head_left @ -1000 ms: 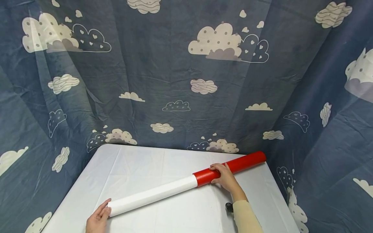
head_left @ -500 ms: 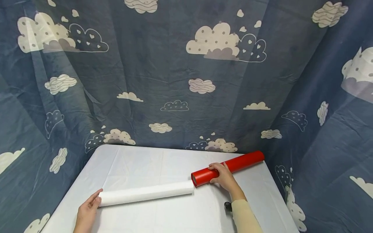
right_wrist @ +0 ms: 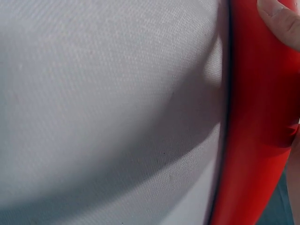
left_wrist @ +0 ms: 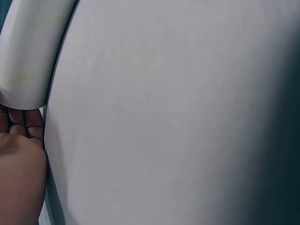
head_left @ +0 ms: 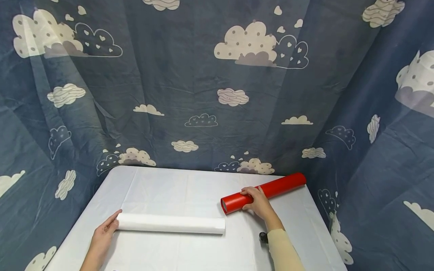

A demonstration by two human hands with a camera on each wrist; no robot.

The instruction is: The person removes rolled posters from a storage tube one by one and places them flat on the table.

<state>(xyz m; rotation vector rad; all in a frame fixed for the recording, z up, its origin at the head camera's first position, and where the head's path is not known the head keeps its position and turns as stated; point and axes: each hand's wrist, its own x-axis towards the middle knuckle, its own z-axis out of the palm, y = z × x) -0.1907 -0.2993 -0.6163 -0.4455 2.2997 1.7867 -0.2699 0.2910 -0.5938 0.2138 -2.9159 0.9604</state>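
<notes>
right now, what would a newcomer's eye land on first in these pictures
Probably the bright red tube, held in the right grip and slanting toward the far right corner of the white table. Next would be the white roll to its left, its left end in the left grip. Behind the table, a dark blue curtain patterned with pale clouds fills most of the head view.

The left hand (head_left: 102, 231) pinches between thumb (head_left: 113, 226) and fingers (head_left: 113, 216). The right hand (head_left: 259, 203) grips from above — its thumb and fingers spread wide. Both arms (head_left: 274, 221) reach forward — the hands well apart.
</notes>
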